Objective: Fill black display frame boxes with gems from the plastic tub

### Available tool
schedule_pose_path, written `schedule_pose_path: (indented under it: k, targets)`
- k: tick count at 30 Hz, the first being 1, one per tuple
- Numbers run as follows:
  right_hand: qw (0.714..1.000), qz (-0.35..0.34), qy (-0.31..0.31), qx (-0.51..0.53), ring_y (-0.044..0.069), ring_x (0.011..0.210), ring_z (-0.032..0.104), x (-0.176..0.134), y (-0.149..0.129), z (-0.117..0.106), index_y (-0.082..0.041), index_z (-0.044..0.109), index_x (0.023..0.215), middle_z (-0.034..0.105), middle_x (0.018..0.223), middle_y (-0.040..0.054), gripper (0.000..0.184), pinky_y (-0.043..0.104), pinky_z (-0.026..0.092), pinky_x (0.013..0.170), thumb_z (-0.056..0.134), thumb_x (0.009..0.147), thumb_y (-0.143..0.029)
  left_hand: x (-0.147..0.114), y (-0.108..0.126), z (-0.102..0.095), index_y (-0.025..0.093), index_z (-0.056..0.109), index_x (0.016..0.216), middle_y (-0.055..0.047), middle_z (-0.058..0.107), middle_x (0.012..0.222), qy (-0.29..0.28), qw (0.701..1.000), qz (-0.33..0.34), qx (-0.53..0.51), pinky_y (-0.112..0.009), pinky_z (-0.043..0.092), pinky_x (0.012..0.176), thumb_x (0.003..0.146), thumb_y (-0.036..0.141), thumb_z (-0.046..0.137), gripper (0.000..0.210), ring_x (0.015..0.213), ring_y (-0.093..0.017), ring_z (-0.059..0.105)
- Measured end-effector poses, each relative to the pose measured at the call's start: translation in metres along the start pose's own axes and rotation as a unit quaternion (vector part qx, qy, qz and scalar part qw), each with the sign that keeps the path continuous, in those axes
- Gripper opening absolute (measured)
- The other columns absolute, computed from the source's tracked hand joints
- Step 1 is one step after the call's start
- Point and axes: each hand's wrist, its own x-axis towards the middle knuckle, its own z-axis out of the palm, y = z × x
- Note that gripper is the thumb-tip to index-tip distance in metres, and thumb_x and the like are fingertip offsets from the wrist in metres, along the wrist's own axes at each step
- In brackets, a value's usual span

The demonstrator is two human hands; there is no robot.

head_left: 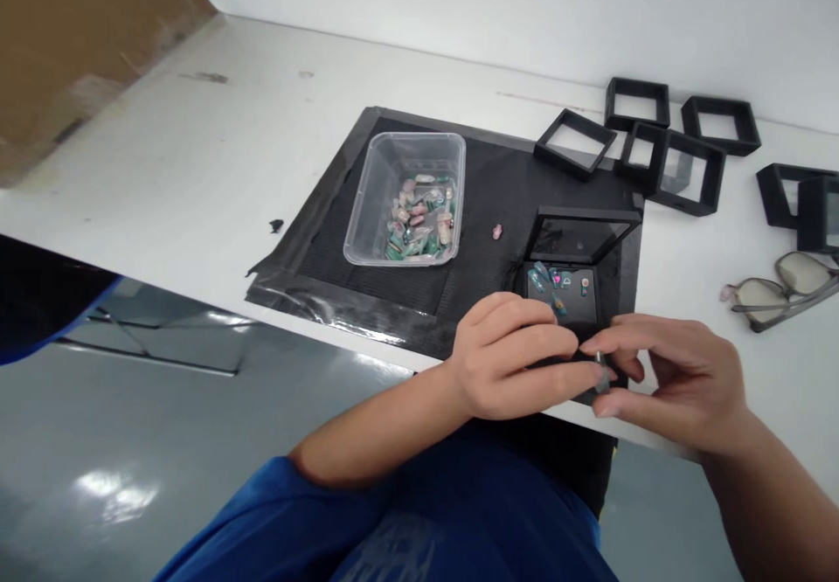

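Note:
At the mat's front edge, my right hand (682,381) pinches a small, shiny greyish press-on nail (601,376) between thumb and fingers. My left hand (517,359) meets it there, its fingers curled and their tips at the same nail; part of that grip is hidden. Just beyond my hands, a black display case (586,214) stands with its windowed lid raised. Several teal decorated nails (538,277) lie inside on its dark pad. A clear plastic tub (357,224) to the left holds a heap of green, pink and clear nails (419,224).
A pink piece (497,231) lies on the black mat (328,232). Several black frames (688,202) are grouped at the back right. Glasses (760,307) rest on the white table (163,180) at right. A cardboard box (85,49) fills the far left corner.

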Motion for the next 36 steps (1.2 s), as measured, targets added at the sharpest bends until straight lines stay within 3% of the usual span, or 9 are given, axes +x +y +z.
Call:
schedule_pose_path:
  k: [2,3,7,10,13,20,23,29,36]
  targets:
    - [0.994,-0.008,0.002,-0.11,0.009,0.054,0.05,0.0,0.003,-0.009,-0.025,0.073,0.107,0.055,0.064,-0.0061,0.023,0.024,0.045,0.053,0.08,0.092,-0.04,0.001,0.001,-0.001,0.027,0.076,0.09,0.004,0.072,0.08,0.083,0.996,0.036,0.001,-0.028,0.056,0.076,0.09,0.029,0.079,0.004,0.086,-0.015,0.066]
    - [0.984,-0.012,0.008,-0.178,0.009,0.054,0.051,0.0,0.005,-0.013,-0.024,0.073,0.106,0.056,0.063,-0.0057,0.021,0.025,0.044,0.053,0.079,0.092,-0.039,0.0,0.001,-0.003,0.025,0.076,0.091,0.002,0.074,0.083,0.086,0.995,0.041,0.003,-0.029,0.056,0.075,0.089,0.03,0.081,0.008,0.086,-0.016,0.066]
    - [0.934,-0.005,0.005,-0.358,0.01,0.045,0.052,-0.003,0.018,-0.02,-0.023,0.074,0.102,0.051,0.054,-0.0063,0.023,0.027,0.035,0.046,0.071,0.097,-0.045,-0.013,-0.006,-0.022,0.026,0.075,0.089,0.004,0.077,0.088,-0.037,0.997,0.045,0.041,-0.03,0.054,0.076,0.089,0.042,0.083,0.018,0.089,-0.016,0.069]
    - [0.916,0.023,-0.025,-0.399,0.012,0.041,0.052,-0.006,0.023,-0.017,-0.023,0.076,0.105,0.053,0.051,-0.0048,0.034,0.029,0.031,0.043,0.06,0.103,-0.053,-0.023,-0.013,-0.035,0.026,0.075,0.09,0.006,0.079,0.089,-0.079,0.993,0.054,0.071,-0.03,0.052,0.075,0.086,0.039,0.085,0.017,0.089,-0.016,0.069]
    - [0.9,0.039,-0.043,-0.432,0.016,0.047,0.059,-0.007,0.021,-0.013,-0.022,0.077,0.113,0.062,0.057,-0.0008,0.037,0.031,0.031,0.045,0.055,0.105,-0.052,-0.026,-0.016,-0.039,0.024,0.075,0.094,0.005,0.08,0.092,-0.11,0.991,0.039,0.061,-0.03,0.051,0.076,0.089,0.047,0.082,0.025,0.091,-0.017,0.071]
    - [0.894,0.034,-0.041,-0.446,0.017,0.056,0.066,-0.003,0.016,-0.011,-0.02,0.077,0.118,0.071,0.067,0.001,0.034,0.031,0.036,0.047,0.063,0.103,-0.047,-0.021,-0.016,-0.034,0.02,0.073,0.118,0.001,0.081,0.105,-0.177,0.983,0.017,0.045,-0.033,0.052,0.084,0.098,0.048,0.072,0.035,0.095,-0.018,0.072]
    - [0.893,0.023,-0.047,-0.446,0.016,0.056,0.065,-0.001,0.016,-0.011,-0.019,0.077,0.119,0.072,0.067,0.0008,0.033,0.031,0.034,0.046,0.065,0.102,-0.043,-0.021,-0.016,-0.034,0.019,0.074,0.115,0.0,0.081,0.106,-0.18,0.983,0.008,0.031,-0.033,0.052,0.086,0.097,0.04,0.074,0.027,0.098,-0.018,0.072]
    - [0.92,0.033,-0.042,-0.388,0.014,0.058,0.064,-0.001,0.016,-0.012,-0.023,0.081,0.108,0.077,0.078,0.0016,0.015,0.031,0.04,0.05,0.071,0.098,-0.028,-0.019,-0.016,-0.037,0.02,0.075,0.111,0.0,0.079,0.108,-0.201,0.979,-0.007,0.019,-0.033,0.053,0.088,0.098,0.033,0.073,0.018,0.103,-0.018,0.072]
    - [0.947,0.089,-0.052,-0.305,0.019,0.073,0.07,0.0,0.017,-0.014,-0.027,0.078,0.101,0.077,0.089,0.0031,0.008,0.034,0.049,0.055,0.071,0.097,-0.026,-0.019,-0.019,-0.037,0.021,0.074,0.109,0.001,0.08,0.107,-0.199,0.98,-0.012,0.004,-0.033,0.051,0.086,0.1,0.031,0.07,0.014,0.101,-0.019,0.071]
